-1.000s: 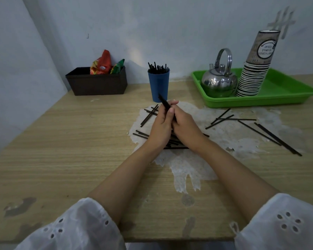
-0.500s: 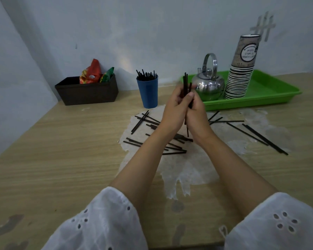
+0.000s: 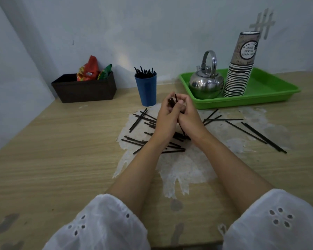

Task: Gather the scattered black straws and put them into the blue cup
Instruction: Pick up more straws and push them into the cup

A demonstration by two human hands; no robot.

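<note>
Grip: both hands (image 3: 177, 114) clasp straw bundle (image 3: 172, 102) | wooden table (image 3: 61, 159), peeled white patch (image 3: 184, 168) | bluish wall (image 3: 152, 29)

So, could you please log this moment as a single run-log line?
left hand: shut on straw bundle | right hand: shut on straw bundle | blue cup: partly filled | loose straws: on table

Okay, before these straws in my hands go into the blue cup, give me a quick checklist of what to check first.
1. Bundle held: both hands, left hand and right hand, closed on the held straws: ok.
2. Straw ends evened up: cannot tell.
3. Blue cup upright: ok.
4. Room in the cup: already holds many straws; cannot tell.
5. Path from hands to cup clear: ok.
6. All gathered: loose straws remain on the table: not ok.
</note>
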